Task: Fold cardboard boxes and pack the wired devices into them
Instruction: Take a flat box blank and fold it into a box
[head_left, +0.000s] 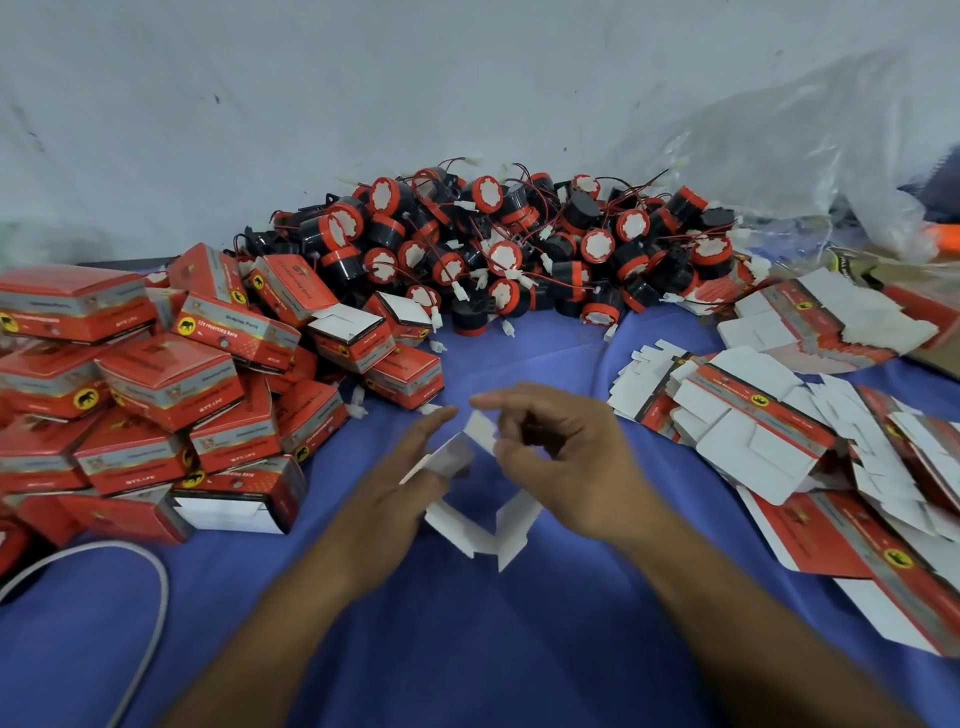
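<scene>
Folded boxes (171, 384) crowd my left side, and a white cable (150, 587) loops at the near left edge. The blue surface (467, 649) lies open in the middle and toward my body. My left hand (410, 467) is flat, its straight fingers pressed along the half-folded box (483, 530) held between both hands. My right hand (566, 467) curls and pinches the box's upper flap. Wired devices (493, 249) are piled behind, and flat blanks (753, 431) spread to the right.

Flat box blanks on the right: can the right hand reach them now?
Probably yes: only bare blue cloth separates the right hand from the flat box blanks, but it must first release the half-folded box.
</scene>
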